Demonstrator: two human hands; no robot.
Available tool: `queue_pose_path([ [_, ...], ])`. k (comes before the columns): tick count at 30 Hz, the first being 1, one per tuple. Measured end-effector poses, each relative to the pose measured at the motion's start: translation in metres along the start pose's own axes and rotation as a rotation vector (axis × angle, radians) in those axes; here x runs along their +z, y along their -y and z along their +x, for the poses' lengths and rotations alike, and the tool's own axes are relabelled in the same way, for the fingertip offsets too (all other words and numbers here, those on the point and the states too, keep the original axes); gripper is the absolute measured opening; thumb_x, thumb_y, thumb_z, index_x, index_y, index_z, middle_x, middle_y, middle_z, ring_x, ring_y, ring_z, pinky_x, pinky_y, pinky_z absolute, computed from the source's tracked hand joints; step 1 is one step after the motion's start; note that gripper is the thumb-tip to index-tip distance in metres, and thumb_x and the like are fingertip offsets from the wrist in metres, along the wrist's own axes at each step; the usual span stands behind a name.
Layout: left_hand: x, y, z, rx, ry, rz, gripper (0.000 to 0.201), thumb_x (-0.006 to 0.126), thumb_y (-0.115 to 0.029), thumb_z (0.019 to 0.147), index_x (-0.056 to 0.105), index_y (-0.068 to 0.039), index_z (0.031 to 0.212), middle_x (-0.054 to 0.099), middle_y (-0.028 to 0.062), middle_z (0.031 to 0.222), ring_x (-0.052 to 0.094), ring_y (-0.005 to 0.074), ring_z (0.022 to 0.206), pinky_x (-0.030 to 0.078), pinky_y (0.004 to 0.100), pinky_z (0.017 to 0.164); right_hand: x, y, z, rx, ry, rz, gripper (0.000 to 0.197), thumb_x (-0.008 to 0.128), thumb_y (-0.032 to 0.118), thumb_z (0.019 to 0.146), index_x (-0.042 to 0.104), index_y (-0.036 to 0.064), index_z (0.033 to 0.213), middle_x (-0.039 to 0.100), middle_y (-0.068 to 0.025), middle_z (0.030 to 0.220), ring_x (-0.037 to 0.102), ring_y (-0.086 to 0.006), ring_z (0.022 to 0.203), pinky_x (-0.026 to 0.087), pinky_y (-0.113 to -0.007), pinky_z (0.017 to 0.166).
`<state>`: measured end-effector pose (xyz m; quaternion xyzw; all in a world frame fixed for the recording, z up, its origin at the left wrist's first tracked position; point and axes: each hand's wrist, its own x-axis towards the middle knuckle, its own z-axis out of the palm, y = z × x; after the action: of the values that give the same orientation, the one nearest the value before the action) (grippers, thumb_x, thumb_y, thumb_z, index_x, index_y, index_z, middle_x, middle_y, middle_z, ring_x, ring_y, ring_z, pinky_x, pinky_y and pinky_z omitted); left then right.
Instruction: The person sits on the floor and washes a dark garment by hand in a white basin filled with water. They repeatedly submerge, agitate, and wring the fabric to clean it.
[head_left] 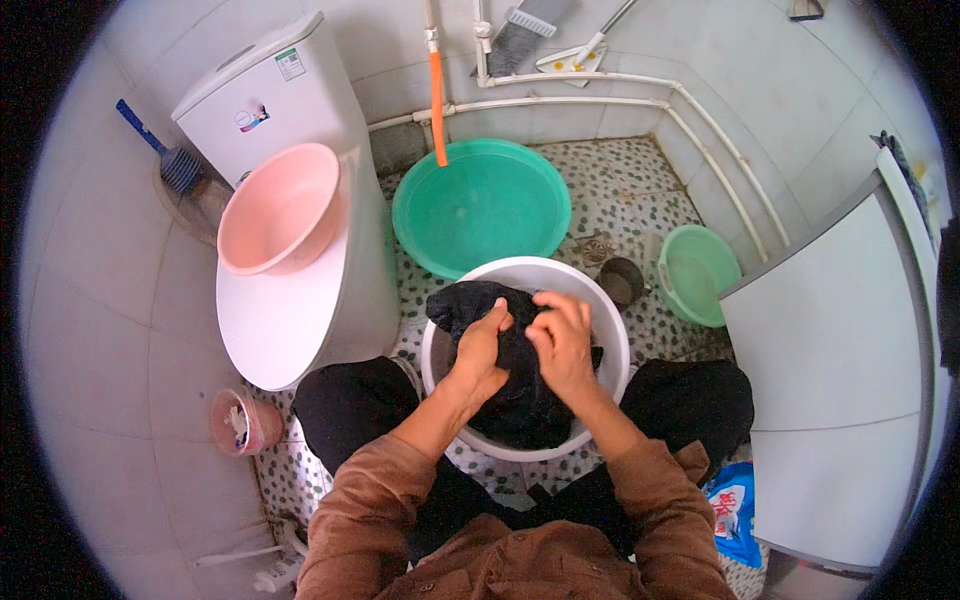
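Between my knees stands a white basin [619, 372] with a dark, wet-looking cloth garment [520, 370] bunched inside it. Part of the garment is lifted and drapes over the basin's far left rim. My left hand [483, 350] is closed around a fold of it, thumb on top. My right hand [563, 338] has its fingers curled and pinched against the same cloth, close beside the left. Which part of the garment I hold cannot be made out, and its lower folds hide most of the basin's inside.
A green basin [545, 245] of water sits beyond, under an orange hose [437, 110]. On the closed toilet lid [275, 325] at left rests a pink basin [325, 235]. Right are a dark cup [620, 282], light green basin [730, 262], white panel [830, 370] and blue bag [742, 535].
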<state>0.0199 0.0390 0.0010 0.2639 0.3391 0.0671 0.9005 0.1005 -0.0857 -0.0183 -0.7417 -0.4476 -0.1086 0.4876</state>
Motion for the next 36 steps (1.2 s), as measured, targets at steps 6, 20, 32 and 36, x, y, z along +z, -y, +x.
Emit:
queue_pose_path([
  [6, -0.039, -0.009, 0.003, 0.536, -0.087, 0.706, 0.024, 0.063, -0.027, 0.100, 0.062, -0.007, 0.087, 0.056, -0.0007, 0.076, 0.049, 0.0129, 0.072, 0.044, 0.0300, 0.068, -0.012, -0.049, -0.006, 0.599, 0.111, 0.247, 0.024, 0.067, 0.023, 0.093, 0.066, 0.0002, 0.101, 0.065, -0.0165, 0.124, 0.057, -0.0353, 0.117, 0.042, -0.046, 0.102],
  [20, -0.071, -0.002, 0.027, 0.670, -0.312, 1.115, 0.056, 0.074, -0.030, 0.091, 0.053, 0.013, 0.120, 0.068, 0.0247, 0.106, 0.067, 0.0322, 0.100, 0.051, 0.0401, 0.091, 0.043, -0.057, -0.019, 0.395, 0.441, 0.007, 0.050, 0.080, 0.037, 0.079, 0.069, 0.0083, 0.118, 0.054, -0.0192, 0.143, 0.053, -0.0350, 0.130, 0.041, -0.044, 0.110],
  [32, -0.003, -0.046, -0.027, 1.030, 0.165, 1.229, 0.019, 0.075, 0.000, 0.085, 0.062, 0.002, 0.099, 0.068, 0.0094, 0.096, 0.060, 0.0132, 0.092, 0.052, 0.0324, 0.080, -0.060, -0.013, 0.025, 0.550, -0.092, 0.514, 0.021, 0.063, 0.017, 0.096, 0.067, 0.0006, 0.108, 0.064, -0.0103, 0.131, 0.062, -0.0203, 0.114, 0.048, -0.033, 0.096],
  [36, -0.016, -0.032, -0.037, 1.123, 0.627, 1.603, 0.020, 0.058, 0.007, 0.085, 0.063, 0.002, 0.104, 0.066, 0.0214, 0.118, 0.065, 0.0356, 0.114, 0.053, 0.0458, 0.093, -0.073, -0.006, 0.027, 0.381, -0.074, 0.386, 0.040, 0.061, 0.032, 0.098, 0.062, 0.0058, 0.128, 0.047, -0.0170, 0.150, 0.044, -0.0326, 0.136, 0.034, -0.044, 0.113],
])
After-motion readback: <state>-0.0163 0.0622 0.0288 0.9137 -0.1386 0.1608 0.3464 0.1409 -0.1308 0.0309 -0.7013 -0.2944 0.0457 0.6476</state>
